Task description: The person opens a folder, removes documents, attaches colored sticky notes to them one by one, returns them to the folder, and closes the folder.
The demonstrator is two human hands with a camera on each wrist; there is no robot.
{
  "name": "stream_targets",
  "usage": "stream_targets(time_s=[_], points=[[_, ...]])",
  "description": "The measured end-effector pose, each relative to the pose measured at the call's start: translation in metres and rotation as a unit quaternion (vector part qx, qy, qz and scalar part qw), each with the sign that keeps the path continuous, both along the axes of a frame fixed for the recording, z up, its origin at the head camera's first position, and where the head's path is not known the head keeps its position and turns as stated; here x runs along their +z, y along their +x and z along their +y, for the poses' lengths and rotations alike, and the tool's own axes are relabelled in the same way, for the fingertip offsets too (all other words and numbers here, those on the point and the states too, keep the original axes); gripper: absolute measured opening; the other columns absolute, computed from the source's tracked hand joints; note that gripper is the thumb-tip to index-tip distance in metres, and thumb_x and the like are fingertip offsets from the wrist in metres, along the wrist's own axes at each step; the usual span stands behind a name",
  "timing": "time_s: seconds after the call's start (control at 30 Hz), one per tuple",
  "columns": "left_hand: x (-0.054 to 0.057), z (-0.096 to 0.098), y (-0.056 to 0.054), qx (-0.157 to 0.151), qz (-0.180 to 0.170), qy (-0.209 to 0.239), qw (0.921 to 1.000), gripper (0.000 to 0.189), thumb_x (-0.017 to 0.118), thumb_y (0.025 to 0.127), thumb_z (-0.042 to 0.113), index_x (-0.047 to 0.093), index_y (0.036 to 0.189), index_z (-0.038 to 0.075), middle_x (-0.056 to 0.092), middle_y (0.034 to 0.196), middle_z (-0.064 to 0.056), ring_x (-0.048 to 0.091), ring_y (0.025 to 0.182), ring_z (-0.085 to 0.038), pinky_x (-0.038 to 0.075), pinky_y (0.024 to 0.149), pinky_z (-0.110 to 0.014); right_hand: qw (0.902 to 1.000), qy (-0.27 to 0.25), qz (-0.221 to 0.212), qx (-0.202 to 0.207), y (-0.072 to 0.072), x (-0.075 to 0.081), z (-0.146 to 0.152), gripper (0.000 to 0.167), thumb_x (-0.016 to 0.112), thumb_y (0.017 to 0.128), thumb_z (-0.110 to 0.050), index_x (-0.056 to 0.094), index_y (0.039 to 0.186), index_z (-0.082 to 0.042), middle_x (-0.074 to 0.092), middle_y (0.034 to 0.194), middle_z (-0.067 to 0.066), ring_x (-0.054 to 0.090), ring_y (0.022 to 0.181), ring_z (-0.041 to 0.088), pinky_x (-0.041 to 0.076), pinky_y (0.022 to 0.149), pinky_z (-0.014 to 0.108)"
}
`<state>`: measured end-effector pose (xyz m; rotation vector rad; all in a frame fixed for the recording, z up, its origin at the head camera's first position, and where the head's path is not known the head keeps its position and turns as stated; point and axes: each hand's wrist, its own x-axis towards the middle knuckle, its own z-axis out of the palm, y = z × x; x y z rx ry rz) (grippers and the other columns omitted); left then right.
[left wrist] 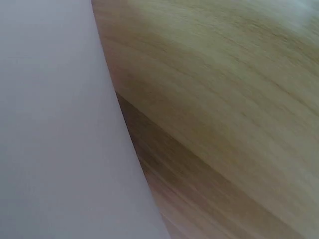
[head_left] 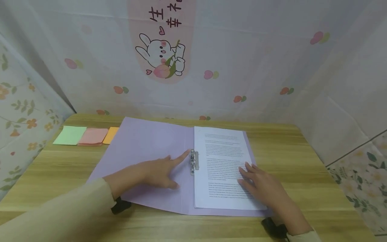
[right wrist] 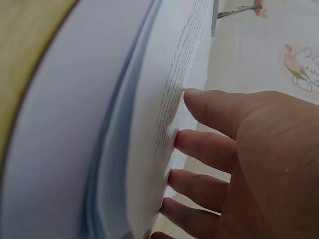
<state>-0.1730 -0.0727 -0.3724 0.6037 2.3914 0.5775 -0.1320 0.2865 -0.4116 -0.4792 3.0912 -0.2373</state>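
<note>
A purple folder (head_left: 151, 141) lies spread flat on the table, with a stack of printed paper (head_left: 223, 161) on its right side. Along the fold sits a metal binder clip mechanism (head_left: 192, 162), its rings at the left edge of the sheets. My left hand (head_left: 160, 170) reaches over the left cover, its index finger extended to the top of the mechanism. With fingertips spread on the printed text, my right hand (head_left: 261, 185) rests on the top sheet; the right wrist view shows the same fingers (right wrist: 199, 144) against the page. In the left wrist view only the folder's cover (left wrist: 55, 124) and the table show.
Green sticky notes (head_left: 70, 135), pink sticky notes (head_left: 93, 136) and orange sticky notes (head_left: 110, 135) lie in a row at the back left, the orange ones next to the folder. Behind the wooden table (head_left: 281, 148) hangs a patterned cloth (head_left: 242, 60).
</note>
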Motion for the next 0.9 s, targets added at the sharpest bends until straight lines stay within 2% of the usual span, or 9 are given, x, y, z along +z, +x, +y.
stream_targets(time_s=[0.1,0.23,0.33,0.4,0.47,0.53,0.63,0.73,0.9], points=[[0.004,0.001,-0.002,-0.005,-0.019,-0.018,0.9997,0.112,0.074,0.088,0.04,-0.011,0.162,0.037,0.027,0.165,-0.023,0.022,0.155,-0.042,0.029,0.121,-0.062,1.0,0.0,-0.005,-0.001,0.0,0.001,0.0,0.045,0.067,0.096,-0.037,0.067,0.134,-0.013,0.058,0.144,0.022,0.055,0.132,0.047,0.048,0.101,0.064],[0.005,-0.001,-0.005,-0.011,-0.033,-0.008,0.9994,0.109,0.071,0.092,0.039,-0.012,0.162,0.03,0.021,0.169,-0.016,0.018,0.157,-0.039,0.024,0.124,-0.058,0.9999,0.001,-0.012,-0.005,0.001,0.002,0.0,0.046,0.066,0.096,-0.037,0.066,0.135,-0.013,0.057,0.145,0.022,0.053,0.134,0.047,0.047,0.102,0.065],[0.004,-0.005,-0.006,-0.016,-0.021,-0.005,0.9996,0.099,0.068,0.095,0.035,-0.001,0.164,0.024,0.023,0.168,-0.014,0.019,0.157,-0.037,0.023,0.126,-0.054,0.9999,0.0,-0.015,-0.006,0.0,0.003,-0.001,0.046,0.066,0.097,-0.037,0.066,0.136,-0.013,0.057,0.146,0.021,0.053,0.134,0.047,0.047,0.102,0.065],[0.002,-0.007,-0.006,-0.022,0.0,-0.011,0.9997,0.093,0.069,0.095,0.031,0.009,0.165,0.021,0.028,0.166,-0.016,0.024,0.156,-0.036,0.025,0.126,-0.052,0.9999,-0.001,-0.013,-0.005,0.0,0.002,-0.001,0.046,0.066,0.097,-0.037,0.066,0.135,-0.013,0.057,0.146,0.021,0.053,0.134,0.047,0.047,0.102,0.065],[0.004,-0.009,-0.003,-0.033,0.021,-0.027,0.9989,0.091,0.073,0.091,0.025,0.019,0.163,0.021,0.032,0.164,-0.019,0.028,0.154,-0.037,0.028,0.124,-0.053,0.9999,-0.002,-0.01,-0.004,0.0,0.003,-0.001,0.045,0.066,0.097,-0.037,0.066,0.135,-0.013,0.057,0.145,0.021,0.054,0.133,0.047,0.047,0.101,0.065],[0.007,-0.01,0.0,-0.05,0.033,-0.046,0.9971,0.093,0.078,0.086,0.021,0.024,0.162,0.023,0.035,0.163,-0.018,0.029,0.154,-0.037,0.03,0.123,-0.053,0.9999,-0.003,-0.009,-0.003,0.0,0.003,0.0,0.045,0.066,0.097,-0.037,0.066,0.135,-0.013,0.057,0.145,0.021,0.054,0.133,0.048,0.047,0.102,0.065],[0.017,-0.012,0.006,-0.079,0.031,-0.072,0.9938,0.098,0.081,0.08,0.018,0.026,0.161,0.027,0.035,0.164,-0.012,0.027,0.155,-0.038,0.029,0.123,-0.055,0.9999,-0.003,-0.012,-0.005,0.0,0.002,0.0,0.045,0.066,0.097,-0.036,0.065,0.135,-0.012,0.056,0.146,0.021,0.053,0.134,0.048,0.046,0.102,0.066],[0.025,-0.014,0.007,-0.101,0.024,-0.086,0.9909,0.098,0.082,0.079,0.021,0.028,0.161,0.026,0.034,0.165,-0.007,0.025,0.155,-0.037,0.026,0.125,-0.054,0.9998,-0.002,-0.016,-0.007,0.0,0.002,0.0,0.046,0.065,0.097,-0.036,0.065,0.136,-0.012,0.055,0.147,0.021,0.052,0.135,0.048,0.046,0.102,0.066],[0.031,-0.018,0.008,-0.105,0.015,-0.088,0.9905,0.093,0.084,0.079,0.026,0.035,0.158,0.019,0.037,0.164,-0.009,0.028,0.154,-0.037,0.026,0.125,-0.053,0.9998,0.001,-0.018,-0.007,0.0,0.003,-0.001,0.046,0.066,0.097,-0.036,0.065,0.136,-0.012,0.055,0.146,0.021,0.052,0.135,0.048,0.046,0.102,0.066]])
